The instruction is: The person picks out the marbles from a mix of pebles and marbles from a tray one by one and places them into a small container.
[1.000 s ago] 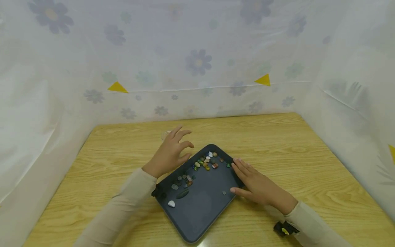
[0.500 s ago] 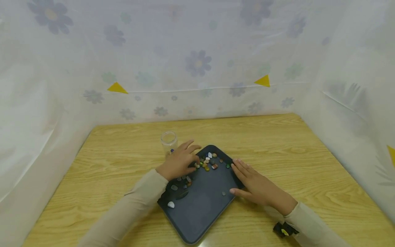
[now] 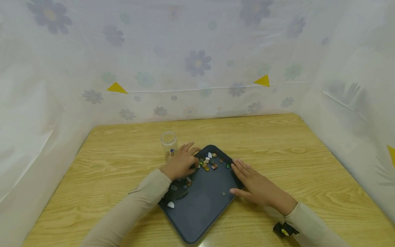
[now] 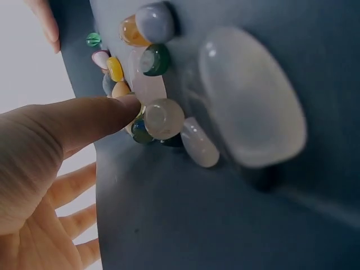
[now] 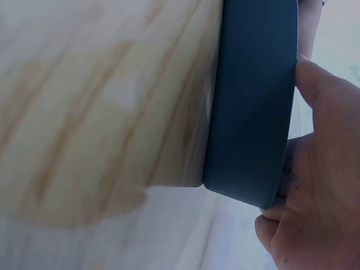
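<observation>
A dark shallow tray (image 3: 203, 206) lies at an angle on the table, with several small polished stones (image 3: 206, 163) mostly along its far-left side. My left hand (image 3: 182, 163) reaches over that side. Its thumb and index finger come together at the pile and pinch a small stone that they largely cover; the other fingers spread loosely outside the tray in the left wrist view. With fingers straight, my right hand (image 3: 256, 185) rests on the tray's right rim. A clear jar (image 3: 168, 139) stands just behind the left hand, a few stones at its bottom.
Nearer stones in the tray include a white stone (image 3: 171, 204) and a long dark stone (image 3: 181, 195). One small stone (image 3: 223, 193) sits apart near the right thumb. The wood-grain table (image 3: 308, 164) is enclosed by pale flowered curtains (image 3: 197, 41).
My left hand has moved right and down from above the tray's left edge to the stones, its thumb and index finger drawing together. The jar has come into fuller view. My right hand stays put.
</observation>
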`<state>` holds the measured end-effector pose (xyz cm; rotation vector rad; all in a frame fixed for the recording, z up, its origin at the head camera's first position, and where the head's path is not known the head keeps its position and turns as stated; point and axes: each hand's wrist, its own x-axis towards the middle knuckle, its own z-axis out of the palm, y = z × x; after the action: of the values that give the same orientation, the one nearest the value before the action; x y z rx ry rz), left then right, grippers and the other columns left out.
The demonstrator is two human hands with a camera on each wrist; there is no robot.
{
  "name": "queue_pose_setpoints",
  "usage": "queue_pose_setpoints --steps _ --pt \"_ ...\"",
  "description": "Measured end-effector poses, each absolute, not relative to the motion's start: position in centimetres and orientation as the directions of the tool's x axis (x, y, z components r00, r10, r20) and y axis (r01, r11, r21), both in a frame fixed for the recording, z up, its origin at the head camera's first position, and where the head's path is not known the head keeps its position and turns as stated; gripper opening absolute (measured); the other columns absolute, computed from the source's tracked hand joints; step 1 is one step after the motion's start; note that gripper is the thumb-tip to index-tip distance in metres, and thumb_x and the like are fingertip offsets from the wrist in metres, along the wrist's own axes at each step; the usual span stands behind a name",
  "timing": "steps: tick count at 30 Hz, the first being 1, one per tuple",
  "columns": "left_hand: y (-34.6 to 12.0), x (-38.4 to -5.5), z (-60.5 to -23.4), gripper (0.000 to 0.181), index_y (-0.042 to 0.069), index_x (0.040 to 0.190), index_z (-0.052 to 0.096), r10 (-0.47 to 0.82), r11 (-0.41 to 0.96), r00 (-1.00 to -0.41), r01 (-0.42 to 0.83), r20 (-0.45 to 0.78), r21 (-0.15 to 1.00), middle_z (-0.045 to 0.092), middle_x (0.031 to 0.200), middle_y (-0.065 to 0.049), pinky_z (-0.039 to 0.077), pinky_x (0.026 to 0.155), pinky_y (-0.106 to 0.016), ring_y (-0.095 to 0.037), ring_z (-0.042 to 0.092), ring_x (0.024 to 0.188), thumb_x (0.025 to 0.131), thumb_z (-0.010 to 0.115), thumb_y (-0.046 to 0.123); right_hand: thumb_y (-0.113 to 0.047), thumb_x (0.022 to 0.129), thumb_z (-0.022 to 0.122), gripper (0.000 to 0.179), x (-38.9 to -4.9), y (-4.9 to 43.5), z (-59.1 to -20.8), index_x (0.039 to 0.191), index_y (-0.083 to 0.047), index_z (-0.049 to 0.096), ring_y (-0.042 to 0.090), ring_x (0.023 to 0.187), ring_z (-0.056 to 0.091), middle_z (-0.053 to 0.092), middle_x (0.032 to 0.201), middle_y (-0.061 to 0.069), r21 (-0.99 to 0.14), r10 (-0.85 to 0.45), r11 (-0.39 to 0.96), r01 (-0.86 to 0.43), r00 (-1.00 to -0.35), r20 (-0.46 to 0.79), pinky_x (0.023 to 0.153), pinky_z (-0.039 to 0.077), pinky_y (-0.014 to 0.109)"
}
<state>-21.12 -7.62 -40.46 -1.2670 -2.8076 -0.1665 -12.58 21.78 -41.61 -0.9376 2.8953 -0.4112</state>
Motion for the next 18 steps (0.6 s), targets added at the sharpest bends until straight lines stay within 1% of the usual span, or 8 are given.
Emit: queue_pose_setpoints --steps 3,9,14,18 --pt "-7.43 -21.03 -40.49 0.012 0.022 0.09 0.076 0.737 0.667 -0.669 0.743 0.093 0.064 0.047 0.143 -0.012 0.026 0.113 -0.055 -0.041 0.026 0.141 0.078 0.081 0.022 -0.057 0.095 0.046 0.083 -12.54 21.73 -41.52 0.15 0.001 0.024 0.036 0.145 0.015 0.016 0.158 0.019 -0.285 -0.586 0.774 -0.565 -0.81 0.015 0.116 0.02 0.052" --pt "-7.29 -20.9 -40.5 0.013 0.022 0.089 0.075 0.735 0.673 -0.672 0.739 0.089 0.03 0.046 0.143 -0.011 0.028 0.113 -0.054 -0.04 0.026 0.141 0.078 0.081 0.024 -0.059 0.094 0.044 0.084 -12.57 21.75 -41.68 0.151 0.0 0.022 0.033 0.146 0.013 0.013 0.159 0.017 -0.269 -0.58 0.785 -0.558 -0.815 -0.003 0.117 0.019 0.05" --pt "-7.43 -20.95 -40.38 0.012 0.022 0.089 0.075 0.736 0.667 -0.668 0.743 0.109 0.057 0.046 0.143 -0.013 0.027 0.112 -0.055 -0.04 0.026 0.141 0.078 0.081 0.024 -0.058 0.094 0.045 0.084 -12.55 21.76 -41.68 0.151 0.0 0.023 0.034 0.146 0.013 0.013 0.159 0.017 -0.275 -0.582 0.783 -0.558 -0.813 -0.005 0.117 0.019 0.05" --pt "-7.56 -21.07 -39.97 0.009 0.022 0.086 0.074 0.737 0.656 -0.658 0.751 0.155 0.073 0.047 0.141 -0.014 0.027 0.112 -0.056 -0.04 0.026 0.14 0.079 0.08 0.022 -0.059 0.094 0.045 0.084 -12.56 21.77 -41.68 0.151 0.0 0.022 0.034 0.146 0.013 0.013 0.159 0.017 -0.274 -0.582 0.783 -0.558 -0.814 -0.005 0.117 0.019 0.05"
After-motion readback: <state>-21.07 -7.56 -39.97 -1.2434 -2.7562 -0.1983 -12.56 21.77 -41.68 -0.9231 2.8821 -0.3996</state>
